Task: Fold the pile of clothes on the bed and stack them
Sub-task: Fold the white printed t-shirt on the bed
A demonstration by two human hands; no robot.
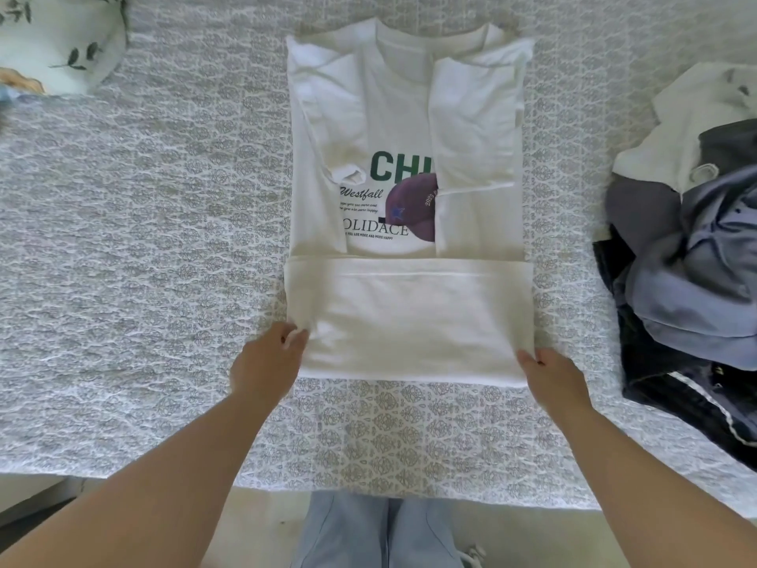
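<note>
Apparently mid-fold, left hand (pixel 266 362) and right hand (pixel 553 373) pinch the white T-shirt (pixel 409 313) at its lower-centre corners, ready to roll the hem upward.

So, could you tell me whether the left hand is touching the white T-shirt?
Touching. The head view shows the left hand pinching the near-left edge of the white T-shirt where its hem is folded up.

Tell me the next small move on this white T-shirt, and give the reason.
Probably lift the folded bottom band and carry it up over the print toward the collar. The white T-shirt already has both sleeves turned in and its hem folded up once, and the left hand and right hand grip the band's near corners. The pile of clothes still waits.
</note>
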